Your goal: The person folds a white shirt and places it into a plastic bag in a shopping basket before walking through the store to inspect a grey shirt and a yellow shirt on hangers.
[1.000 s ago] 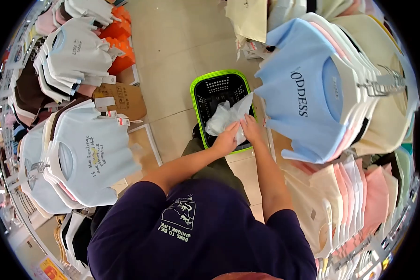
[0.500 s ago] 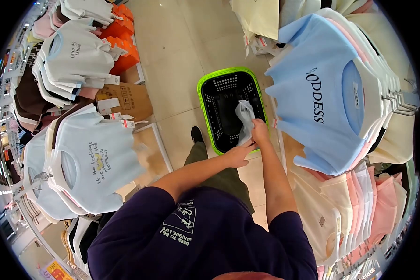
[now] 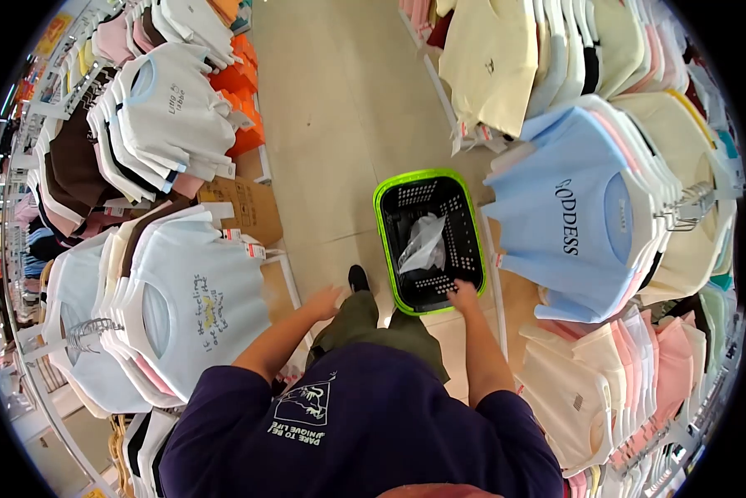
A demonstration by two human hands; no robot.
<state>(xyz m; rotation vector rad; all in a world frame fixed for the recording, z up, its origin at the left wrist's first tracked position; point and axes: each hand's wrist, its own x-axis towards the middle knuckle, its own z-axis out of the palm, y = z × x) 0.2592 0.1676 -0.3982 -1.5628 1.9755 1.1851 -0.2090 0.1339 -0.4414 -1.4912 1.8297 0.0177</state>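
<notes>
A black shopping basket with a bright green rim stands on the floor in front of my feet. Inside it lies a crumpled clear plastic bag. My right hand is at the basket's near right corner, its fingers bent over the green rim. To the left of the basket, my left hand hangs in the air above the floor, fingers apart and holding nothing.
Racks of hung shirts line both sides of the aisle: a light blue shirt on the right, a pale blue one on the left. A cardboard box and orange boxes sit under the left racks. Tiled floor runs ahead.
The plastic bag has left my hands and now lies in the basket. My left hand has moved away to the left. My right hand has come to the rim. The view has shifted.
</notes>
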